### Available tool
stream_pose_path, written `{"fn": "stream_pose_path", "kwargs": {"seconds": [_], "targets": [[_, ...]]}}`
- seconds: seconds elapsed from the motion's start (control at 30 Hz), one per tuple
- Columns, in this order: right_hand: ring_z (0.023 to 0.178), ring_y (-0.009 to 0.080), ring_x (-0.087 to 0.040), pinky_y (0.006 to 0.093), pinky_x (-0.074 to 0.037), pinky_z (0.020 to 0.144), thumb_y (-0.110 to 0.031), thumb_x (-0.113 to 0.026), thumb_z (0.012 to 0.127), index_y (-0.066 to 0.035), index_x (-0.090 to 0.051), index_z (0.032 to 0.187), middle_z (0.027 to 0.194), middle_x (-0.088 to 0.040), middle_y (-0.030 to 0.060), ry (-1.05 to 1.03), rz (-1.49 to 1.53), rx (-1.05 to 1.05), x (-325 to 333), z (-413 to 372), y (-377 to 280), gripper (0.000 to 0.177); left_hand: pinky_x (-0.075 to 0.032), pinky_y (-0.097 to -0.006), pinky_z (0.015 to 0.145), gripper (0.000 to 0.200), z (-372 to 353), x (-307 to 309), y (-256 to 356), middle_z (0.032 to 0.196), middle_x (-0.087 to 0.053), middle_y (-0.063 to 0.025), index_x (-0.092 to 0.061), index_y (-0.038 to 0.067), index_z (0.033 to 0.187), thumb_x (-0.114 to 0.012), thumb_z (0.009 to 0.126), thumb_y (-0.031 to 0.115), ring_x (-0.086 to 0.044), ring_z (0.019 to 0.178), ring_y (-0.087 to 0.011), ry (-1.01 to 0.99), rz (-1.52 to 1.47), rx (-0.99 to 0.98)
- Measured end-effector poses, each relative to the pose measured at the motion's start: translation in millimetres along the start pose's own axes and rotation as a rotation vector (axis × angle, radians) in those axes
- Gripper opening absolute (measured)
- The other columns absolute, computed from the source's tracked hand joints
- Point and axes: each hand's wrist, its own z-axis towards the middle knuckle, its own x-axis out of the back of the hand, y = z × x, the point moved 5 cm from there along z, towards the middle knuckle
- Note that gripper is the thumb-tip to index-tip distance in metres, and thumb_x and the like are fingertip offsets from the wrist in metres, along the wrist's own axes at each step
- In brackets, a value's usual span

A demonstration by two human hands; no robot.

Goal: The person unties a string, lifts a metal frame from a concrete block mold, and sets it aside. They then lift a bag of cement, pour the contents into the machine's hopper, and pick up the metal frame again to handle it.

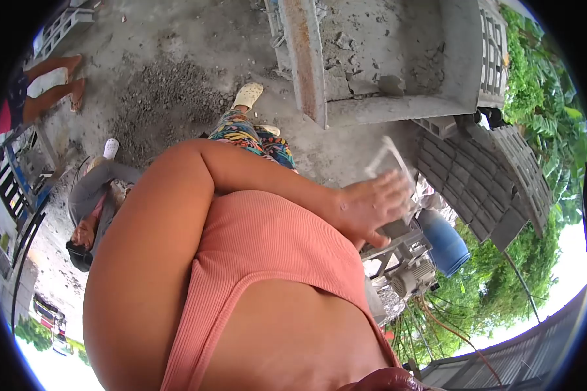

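My left arm bends across my pink top, and my left hand [370,210] reaches out to the right. Its fingers are wrapped around a clear plastic cup [391,163], which it holds up over the machinery. Below the arm I see my leg in patterned trousers [249,138] and a cream shoe [248,95] on the concrete floor. My right hand is out of view.
A person in a grey shirt [91,202] crouches at the left by a gravel pile [166,98]. Another person's legs [52,78] show at top left. Grey concrete blocks [482,176], a blue barrel [445,242], a motor [407,277] and a concrete slab [398,58] stand at the right.
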Motion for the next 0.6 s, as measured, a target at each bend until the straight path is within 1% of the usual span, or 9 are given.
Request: {"fn": "stream_pose_path", "kwargs": {"seconds": [0.03, 0.07, 0.13, 0.17, 0.3, 0.37, 0.47, 0.53, 0.6], "targets": [[0.065, 0.0159, -0.047, 0.0312, -0.041, 0.06, -0.031, -0.04, 0.091, -0.009, -0.05, 0.073, 0.073, -0.052, 0.0017, -0.027, -0.026, -0.031, -4.6, 3.4, 6.7, 0.03, -0.019, -0.0501, 0.103, 0.083, -4.7, -5.0, -8.7, 0.136, -0.031, -0.0233, -0.037, 0.001, 0.131, -0.034, 0.079, 0.066, -0.028, 0.126, -0.0402, -0.096, 0.051, 0.119], [0.065, 0.0158, -0.047, 0.0311, -0.041, 0.06, -0.031, -0.04, 0.091, -0.009, -0.05, 0.073, 0.073, -0.052, 0.0017, -0.055, -0.053, -0.066, -11.1, 5.8, 15.6, 0.03, -0.019, -0.0501, 0.103, 0.083, -8.0, -1.5, -11.9, 0.136, -0.031, -0.0233, -0.037, 0.001, 0.131, -0.034, 0.079, 0.066, -0.028, 0.126, -0.0402, -0.097, 0.051, 0.118], [0.065, 0.0157, -0.047, 0.0309, -0.04, 0.059, -0.031, -0.04, 0.091, -0.009, -0.05, 0.074, 0.073, -0.052, 0.0016, -0.084, -0.083, -0.131, -19.8, 6.1, 30.1, 0.03, -0.018, -0.0525, 0.102, 0.085, -16.5, -0.6, -22.1, 0.135, -0.031, -0.0249, -0.034, 0.0, 0.133, -0.033, 0.08, 0.066, -0.027, 0.124, -0.0453, -0.267, 0.218, 0.245], [0.064, 0.0156, -0.047, 0.0308, -0.04, 0.059, -0.031, -0.04, 0.091, -0.009, -0.05, 0.074, 0.073, -0.052, 0.0016, -0.094, -0.083, -0.151, -22.7, 5.9, 33.4, 0.03, -0.018, -0.0534, 0.102, 0.085, -17.1, 0.8, -23.5, 0.135, -0.031, -0.0263, -0.031, 0.002, 0.135, -0.032, 0.08, 0.066, -0.026, 0.123, -0.0471, -0.333, 0.163, 0.264], [0.064, 0.0153, -0.047, 0.0304, -0.04, 0.058, -0.031, -0.041, 0.091, -0.009, -0.05, 0.074, 0.072, -0.052, 0.0015, -0.054, -0.122, -0.136, -20.9, 6.4, 32.9, 0.029, -0.025, -0.0531, 0.098, 0.087, -23.8, -14.7, -30.7, 0.132, -0.034, -0.0285, -0.03, 0.001, 0.135, -0.03, 0.08, 0.068, -0.036, 0.119, -0.0465, -0.401, 0.12, 0.253], [0.063, 0.0152, -0.046, 0.0302, -0.04, 0.058, -0.03, -0.041, 0.091, -0.009, -0.05, 0.074, 0.072, -0.052, 0.0014, -0.028, -0.147, -0.107, -24.5, 7.8, 27.7, 0.029, -0.027, -0.0515, 0.097, 0.082, -18.4, -27.8, -28.3, 0.131, -0.033, -0.0302, -0.03, 0.003, 0.134, -0.033, 0.081, 0.066, -0.038, 0.115, -0.0461, -0.453, -0.027, 0.126], [0.063, 0.015, -0.046, 0.03, -0.039, 0.057, -0.03, -0.041, 0.091, -0.008, -0.05, 0.074, 0.072, -0.051, 0.0013, -0.008, -0.145, -0.068, -18.3, 3.3, 21.5, 0.029, -0.029, -0.0513, 0.096, 0.082, -6.6, -29.3, -20.1, 0.126, -0.038, -0.0298, -0.031, 0.003, 0.133, -0.034, 0.081, 0.065, -0.042, 0.112, -0.0446, -0.518, -0.253, 0.065], [0.062, 0.0148, -0.046, 0.0298, -0.039, 0.057, -0.03, -0.041, 0.091, -0.008, -0.05, 0.075, 0.071, -0.051, 0.0013, -0.014, -0.154, -0.058, -18.8, 1.6, 18.2, 0.028, -0.028, -0.0516, 0.097, 0.083, -2.8, -20.5, -20.4, 0.12, -0.046, -0.0275, -0.038, 0.0, 0.127, -0.034, 0.079, 0.067, -0.041, 0.114, -0.0433, -0.477, -0.171, 0.091], [0.062, 0.0147, -0.046, 0.0296, -0.039, 0.056, -0.03, -0.041, 0.091, -0.008, -0.05, 0.075, 0.071, -0.051, 0.0012, -0.031, -0.171, -0.061, -23.6, 4.4, 20.9, 0.028, -0.027, -0.0493, 0.096, 0.089, 2.3, 2.3, -28.5, 0.121, -0.048, -0.025, -0.048, -0.004, 0.119, -0.025, 0.077, 0.072, -0.042, 0.114, -0.0404, -0.27, 0.254, 0.107]]}}
